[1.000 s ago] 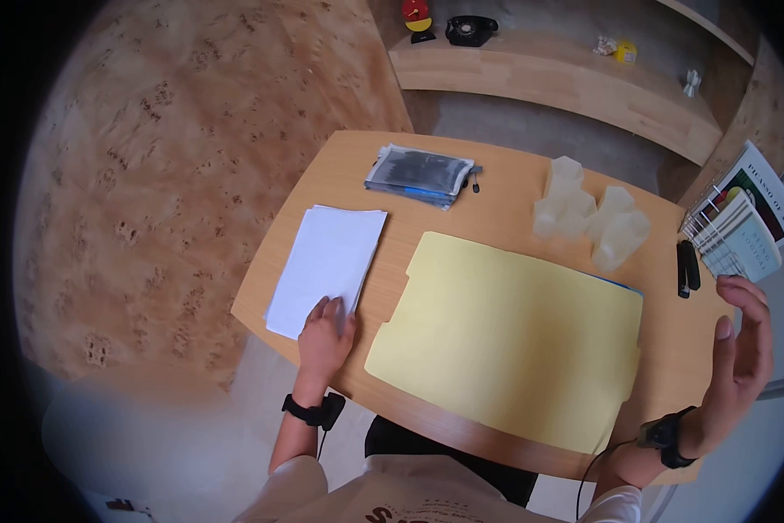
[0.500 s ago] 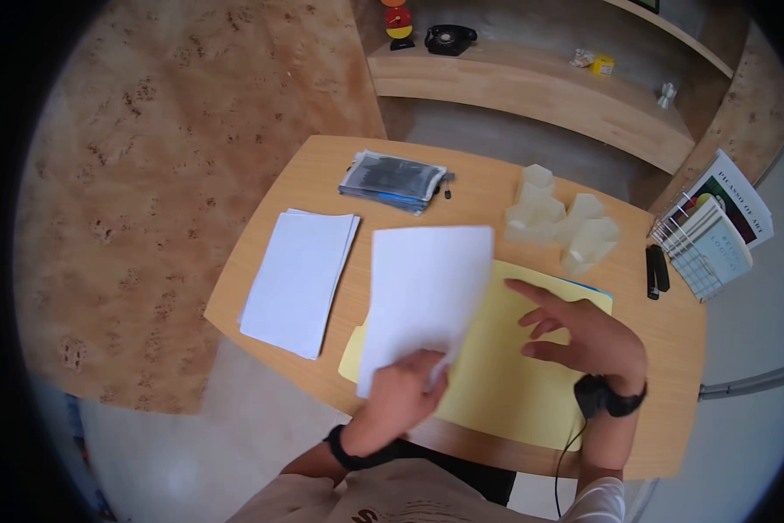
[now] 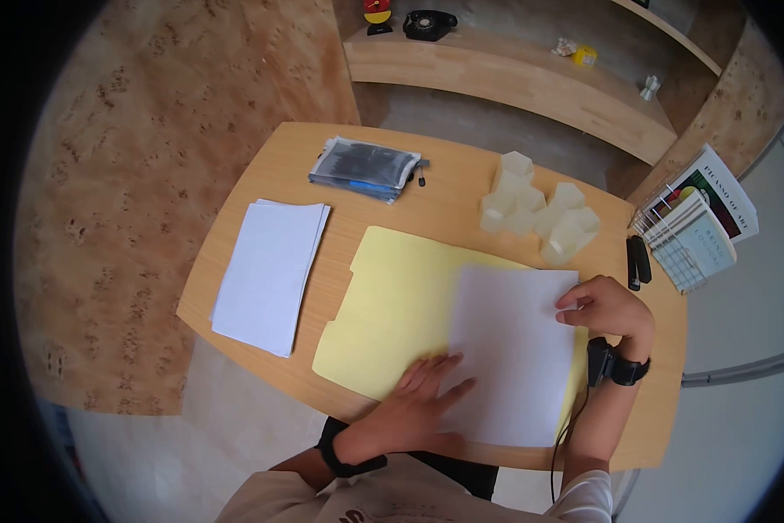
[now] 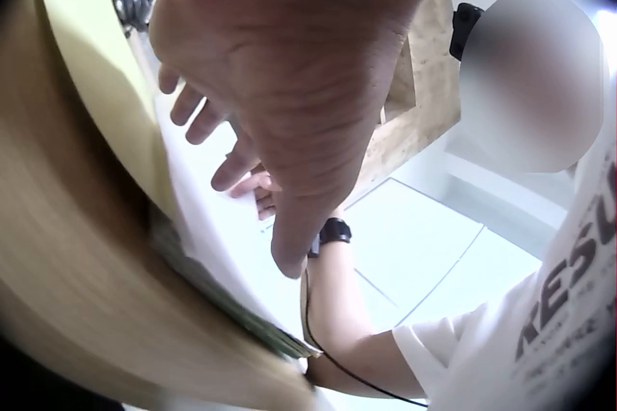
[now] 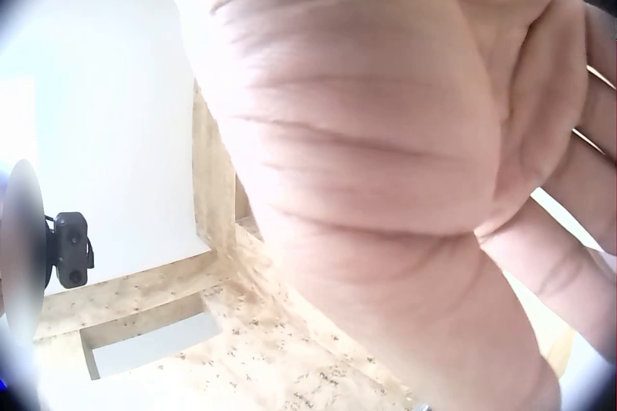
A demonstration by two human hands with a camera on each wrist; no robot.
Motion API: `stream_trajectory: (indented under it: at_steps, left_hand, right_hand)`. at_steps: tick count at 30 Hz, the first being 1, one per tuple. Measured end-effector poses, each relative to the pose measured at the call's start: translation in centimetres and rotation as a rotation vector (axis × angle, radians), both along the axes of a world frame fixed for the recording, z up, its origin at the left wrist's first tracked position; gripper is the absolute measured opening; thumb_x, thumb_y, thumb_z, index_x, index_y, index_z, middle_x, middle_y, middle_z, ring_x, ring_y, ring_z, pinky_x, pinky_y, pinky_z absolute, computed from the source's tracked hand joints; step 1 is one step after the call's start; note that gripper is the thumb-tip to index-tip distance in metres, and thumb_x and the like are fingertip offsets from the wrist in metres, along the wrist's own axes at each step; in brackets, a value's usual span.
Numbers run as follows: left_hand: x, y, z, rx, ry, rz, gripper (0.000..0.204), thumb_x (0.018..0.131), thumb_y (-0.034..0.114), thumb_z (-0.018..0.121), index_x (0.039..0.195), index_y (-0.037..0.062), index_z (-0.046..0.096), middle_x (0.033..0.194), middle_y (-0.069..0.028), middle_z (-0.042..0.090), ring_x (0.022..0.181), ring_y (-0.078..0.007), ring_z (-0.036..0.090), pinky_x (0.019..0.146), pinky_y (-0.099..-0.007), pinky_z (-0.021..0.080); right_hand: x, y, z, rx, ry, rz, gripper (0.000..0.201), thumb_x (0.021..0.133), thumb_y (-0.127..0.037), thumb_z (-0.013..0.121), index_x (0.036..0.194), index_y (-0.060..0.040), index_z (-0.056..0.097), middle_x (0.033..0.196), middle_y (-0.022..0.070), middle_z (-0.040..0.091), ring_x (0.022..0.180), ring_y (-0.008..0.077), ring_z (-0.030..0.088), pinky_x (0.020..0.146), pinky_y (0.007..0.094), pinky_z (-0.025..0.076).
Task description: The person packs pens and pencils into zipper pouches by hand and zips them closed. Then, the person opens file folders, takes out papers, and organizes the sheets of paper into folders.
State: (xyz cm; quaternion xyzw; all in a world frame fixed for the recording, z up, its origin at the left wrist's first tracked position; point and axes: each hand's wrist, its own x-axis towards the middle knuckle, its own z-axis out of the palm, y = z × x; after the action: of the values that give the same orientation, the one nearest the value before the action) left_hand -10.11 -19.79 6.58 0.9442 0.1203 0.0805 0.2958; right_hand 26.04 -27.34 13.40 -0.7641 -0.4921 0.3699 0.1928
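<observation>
Desk (image 3: 335, 261) of pale wood, with rounded edges, spread out under my hands. Beyond its far edge ran a curved wooden shelf (image 3: 505, 68). On the desk in front of me a pale yellow folder (image 3: 387, 292) lay flat, its cut edge toward my left. A white sheet (image 3: 514, 366) covered most of the folder's right part, its near edge close to the desk's near edge. Left of the folder and apart from it lay a stack of white paper (image 3: 268, 275), its edges slightly uneven.

At the far right, a wire rack (image 3: 671, 254) held upright, leaning books (image 3: 704, 235). Hexagonal translucent cups (image 3: 515, 199) stood beyond the folder, and dark zip pouches (image 3: 366, 162) lay piled to their left.

My left hand (image 3: 407, 417) had its fingers extended and its thumb apart from them, reaching over the folder and the sheet's left side. My right hand (image 3: 608, 305) was at the sheet's right edge with fingers bent; I could not tell whether they pinched the paper.

A black telephone (image 3: 429, 24) sat on the shelf, and a black stapler (image 3: 638, 263) lay beside the rack.
</observation>
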Motion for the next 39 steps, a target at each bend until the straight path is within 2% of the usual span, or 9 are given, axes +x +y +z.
stream_trajectory:
  at_steps: [3,7,11,14,17,20,23,28,39]
  left_hand:
    - [-1.0,0.9,-0.5,-0.042,0.024,-0.024,0.068,0.086,0.039,0.08,0.145,0.0119,0.058,0.16,-0.0189,0.035,0.15,-0.0391,0.034,0.124,-0.054,0.027]
    - [-1.7,1.6,-1.9,0.005,0.027,-0.037,0.07,0.08,0.032,0.084,0.143,0.0127,0.06,0.159,-0.0149,0.04,0.149,-0.035,0.036,0.124,-0.0522,0.027]
    - [-1.6,1.7,-1.0,-0.039,0.005,-0.059,0.067,0.079,0.031,0.084,0.139,0.0112,0.061,0.156,-0.0134,0.045,0.148,-0.0331,0.039,0.123,-0.05,0.029]
    - [-1.5,1.4,-1.9,-0.001,0.009,-0.083,0.067,0.078,0.032,0.084,0.138,0.0113,0.061,0.156,-0.0125,0.045,0.147,-0.0328,0.04,0.122,-0.0499,0.03]
    - [-1.2,1.2,-2.3,0.013,-0.051,-0.058,0.068,0.075,0.028,0.087,0.136,0.0124,0.063,0.152,-0.0122,0.048,0.144,-0.0331,0.043,0.12,-0.0508,0.034]
    - [-1.1,1.2,-2.5,0.024,-0.053,-0.052,0.067,0.075,0.028,0.087,0.136,0.0123,0.063,0.152,-0.0122,0.048,0.143,-0.0333,0.044,0.119,-0.0502,0.035]
    - [-0.9,1.1,-2.3,0.023,-0.044,-0.047,0.067,0.075,0.028,0.087,0.136,0.012,0.063,0.153,-0.0122,0.048,0.143,-0.0336,0.044,0.119,-0.0502,0.035]
    - [-0.9,1.1,-2.7,0.001,-0.04,-0.044,0.067,0.076,0.029,0.087,0.137,0.0116,0.063,0.154,-0.0128,0.047,0.143,-0.0353,0.043,0.12,-0.0506,0.034]
    - [-1.1,1.1,-3.0,-0.01,-0.037,-0.058,0.07,0.076,0.03,0.086,0.139,0.0113,0.061,0.155,-0.0132,0.044,0.146,-0.0365,0.04,0.121,-0.0513,0.032]
  right_hand:
    - [1.1,-1.0,0.0,-0.012,0.037,-0.071,0.026,0.078,-0.018,0.085,0.095,0.0009,0.078,0.083,0.0109,0.076,0.077,0.0175,0.071,0.071,0.0297,0.054]
    - [1.3,-1.5,0.9,-0.108,0.114,-0.228,0.023,0.08,-0.012,0.085,0.092,0.0064,0.077,0.082,0.0101,0.076,0.072,0.0147,0.073,0.07,0.0271,0.057]
    - [1.9,-1.5,0.5,-0.129,0.085,-0.233,0.023,0.078,-0.012,0.085,0.09,0.0064,0.077,0.08,0.0107,0.076,0.067,0.015,0.072,0.067,0.0277,0.057]
    - [1.6,-1.1,0.9,-0.181,0.135,-0.256,0.025,0.077,-0.012,0.086,0.092,0.0058,0.077,0.082,0.0106,0.076,0.071,0.0148,0.072,0.069,0.0273,0.057]
    - [1.7,-1.4,0.2,-0.168,0.045,-0.22,0.028,0.077,-0.013,0.086,0.096,0.0054,0.076,0.085,0.0103,0.076,0.076,0.0147,0.073,0.072,0.0266,0.056]
    - [2.4,-1.6,-0.7,-0.126,0.015,-0.198,0.031,0.077,-0.018,0.085,0.096,0.0043,0.076,0.081,0.0119,0.076,0.068,0.0171,0.072,0.066,0.0286,0.055]
    - [2.7,-1.6,-1.0,-0.074,0.013,-0.159,0.035,0.077,-0.021,0.085,0.1,0.0041,0.076,0.087,0.0128,0.077,0.072,0.0182,0.072,0.069,0.0291,0.056]
    - [2.7,-1.5,-0.7,-0.125,0.083,-0.241,0.036,0.078,-0.022,0.085,0.1,0.0045,0.074,0.089,0.0131,0.076,0.081,0.019,0.073,0.074,0.0291,0.056]
    - [3.2,-2.8,-0.1,-0.037,0.088,-0.296,0.036,0.081,-0.022,0.081,0.098,0.0085,0.072,0.082,0.0106,0.073,0.076,0.0146,0.067,0.07,0.0294,0.052]
